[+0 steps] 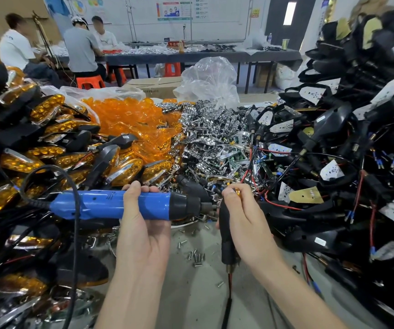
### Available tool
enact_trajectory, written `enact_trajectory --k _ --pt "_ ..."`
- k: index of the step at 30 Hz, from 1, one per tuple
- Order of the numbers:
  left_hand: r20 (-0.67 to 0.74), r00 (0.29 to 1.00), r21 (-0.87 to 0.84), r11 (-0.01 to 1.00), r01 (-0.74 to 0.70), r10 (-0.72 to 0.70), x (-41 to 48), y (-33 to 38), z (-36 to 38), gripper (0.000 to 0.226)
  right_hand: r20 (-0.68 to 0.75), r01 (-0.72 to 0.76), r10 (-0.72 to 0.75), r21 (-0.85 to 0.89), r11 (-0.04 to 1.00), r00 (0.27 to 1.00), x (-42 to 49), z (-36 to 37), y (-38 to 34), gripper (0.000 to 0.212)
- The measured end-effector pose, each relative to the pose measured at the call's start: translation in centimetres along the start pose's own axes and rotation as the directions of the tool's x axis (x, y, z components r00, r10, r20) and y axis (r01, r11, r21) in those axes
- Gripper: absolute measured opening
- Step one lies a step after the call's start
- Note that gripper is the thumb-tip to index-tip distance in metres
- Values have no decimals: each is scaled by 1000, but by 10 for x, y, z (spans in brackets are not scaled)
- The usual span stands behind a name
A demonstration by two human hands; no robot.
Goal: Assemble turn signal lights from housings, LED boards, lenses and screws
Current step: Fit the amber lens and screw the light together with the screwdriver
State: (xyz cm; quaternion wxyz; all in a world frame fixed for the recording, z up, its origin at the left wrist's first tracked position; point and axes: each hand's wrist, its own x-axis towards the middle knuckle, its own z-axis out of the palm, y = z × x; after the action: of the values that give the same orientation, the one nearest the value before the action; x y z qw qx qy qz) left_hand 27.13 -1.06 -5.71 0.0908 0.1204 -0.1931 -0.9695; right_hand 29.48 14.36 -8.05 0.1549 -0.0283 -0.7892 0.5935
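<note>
Two hands were at work near the middle of the desk (191, 295). Our left hand (141, 224) was wrapped round the blue electric screwdriver (110, 205), its bit pointing right at the turn signal light (227, 236). Our right hand (246, 222) gripped that light, fingers curled over its head, the black stem hanging toward us.

We judged the light a small, light piece of rigid plastic. It seemed stiff enough to take the driver's push, but smooth and apt to twist unless held close to the screw hole. The amber lens (237, 192), only a sliver of it showing between thumb and fingers, looked the fragile part, likely to scratch or crack. So the housing body and stem seemed the places to hold.

The housing was matt black, the stem a thicker black sleeve with a brass-coloured tip and a thin wire trailing from it. Loose screws (197, 257) lay between our wrists. Finished amber lights (48, 129) were heaped at left, wired black housings (333, 143) at right.
</note>
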Motion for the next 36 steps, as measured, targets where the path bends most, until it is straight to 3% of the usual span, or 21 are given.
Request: enact_trajectory --k 36 --pt "-137 989 -16 998 57 -59 -2 5 7 25 11 -34 34 37 999 999 -3 3 -1 35"
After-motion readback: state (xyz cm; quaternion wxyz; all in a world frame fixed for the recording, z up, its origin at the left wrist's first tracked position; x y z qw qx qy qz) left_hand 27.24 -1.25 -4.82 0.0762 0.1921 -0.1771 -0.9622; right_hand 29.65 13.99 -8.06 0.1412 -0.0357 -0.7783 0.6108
